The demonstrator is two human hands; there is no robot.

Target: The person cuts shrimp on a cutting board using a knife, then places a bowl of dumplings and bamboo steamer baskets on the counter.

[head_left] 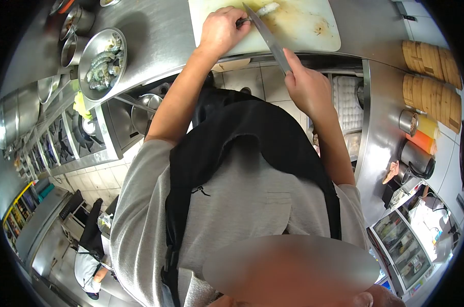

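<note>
My left hand rests on the white cutting board, its fingers closed on a small dark-grey shrimp that is mostly hidden. In my right hand is the handle of a long kitchen knife. The blade slants over the board, its tip just beyond my left fingertips and close to the shrimp. I cannot tell whether the edge touches it. A pale, whitish piece, apparently peeled shrimp, lies on the board beyond the blade. Brownish stains mark the board's right side.
To the left stands a metal bowl of grey shrimp, beside metal pots. Bamboo steamers and sauce bottles line the right counter. A stove is at the left. Another person works further off at lower left.
</note>
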